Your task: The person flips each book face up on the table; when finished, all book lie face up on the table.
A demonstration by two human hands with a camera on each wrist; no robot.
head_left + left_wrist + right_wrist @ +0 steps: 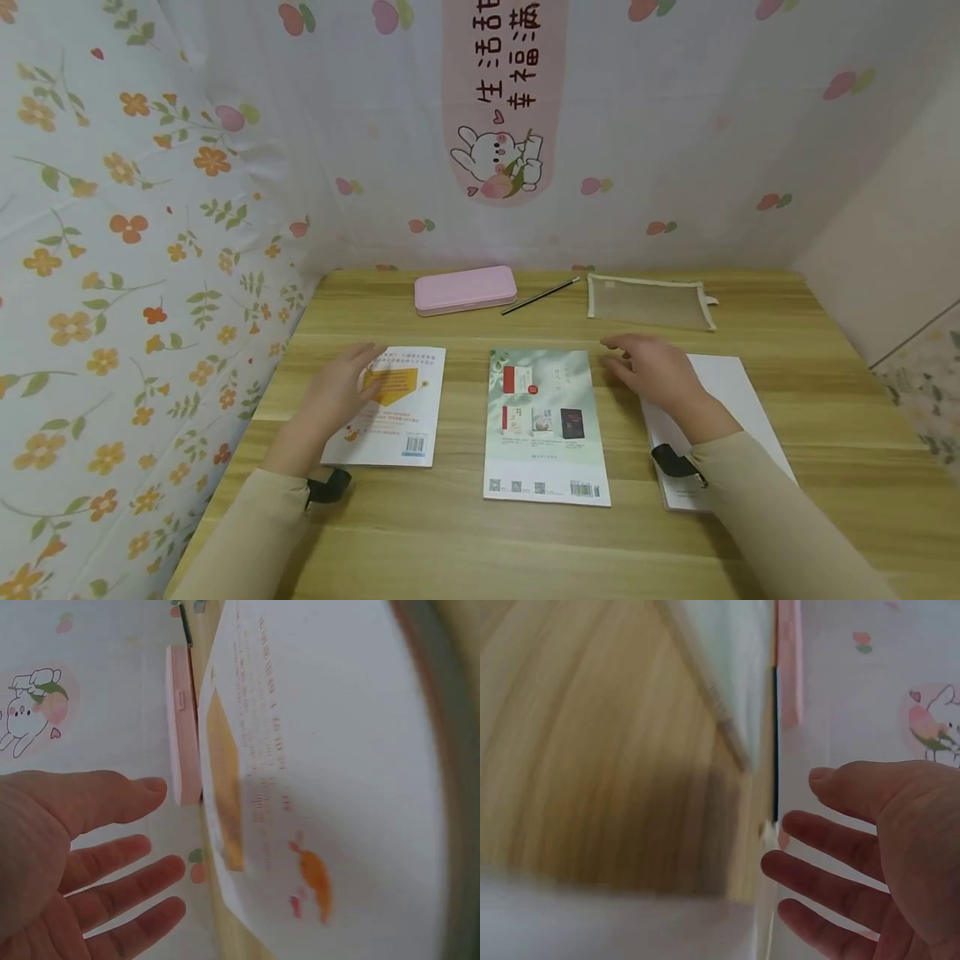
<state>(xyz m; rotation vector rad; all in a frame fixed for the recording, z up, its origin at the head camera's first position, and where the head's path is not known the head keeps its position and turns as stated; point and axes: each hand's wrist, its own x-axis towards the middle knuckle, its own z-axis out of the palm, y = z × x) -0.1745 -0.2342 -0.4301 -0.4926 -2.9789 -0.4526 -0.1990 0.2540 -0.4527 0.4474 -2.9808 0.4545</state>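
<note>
Beige sleeves are spanning the near part of the wooden table, a dark strap circling each wrist. Past them, 3 booklets are lying flat in a loose row, and I am guessing they are spaced that way so each is sitting within a hand's reach. The left hand is hovering by the upper left side of the orange-printed booklet, fingers loosely extended, thumb apart, gripping nothing; from where I am standing, I am not making out any contact. The right hand is hanging over the top left corner of the plain white booklet, equally relaxed and holding nothing, its fingertips pointing across a gap toward the green-and-white booklet. That middle one is lying untouched between the 2 hands. Strips of wood are showing along both its long edges, so fingers are having an approach there, while the right sleeve is covering part of the white booklet. Farther back, a pink case, a slim dark pencil and a mesh pouch are resting near the far edge, probably set back so they are keeping out of the hands' way. Behind them, a printed cloth is hanging, and a flowered cloth is bordering the left edge, limiting sideways room.
</note>
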